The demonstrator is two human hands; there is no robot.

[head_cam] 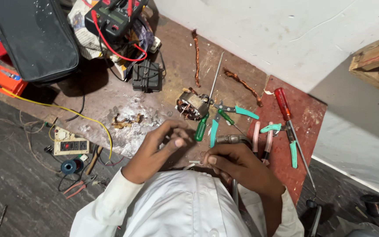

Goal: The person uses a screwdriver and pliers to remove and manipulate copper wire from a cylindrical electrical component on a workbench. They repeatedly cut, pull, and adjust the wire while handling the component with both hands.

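Observation:
My left hand (161,147) hovers over the brown workbench (110,96), fingers curled, thumb and fingertips pinched close; whether anything is between them is too small to tell. My right hand (237,164) is closed on a small thin metal piece (197,162) at the bench's near edge. Just beyond my hands sits a small motor stator with copper windings (192,105). A green-handled screwdriver (201,128) lies beside it, near my left fingertips.
Teal-handled pliers (237,110), pink-handled pliers (262,142) and a red-handled screwdriver (282,103) lie at the right. Copper wire bundles (196,55) and a thin rod lie further back. A multimeter (112,17), black bag (36,35) and switch board (69,145) are left.

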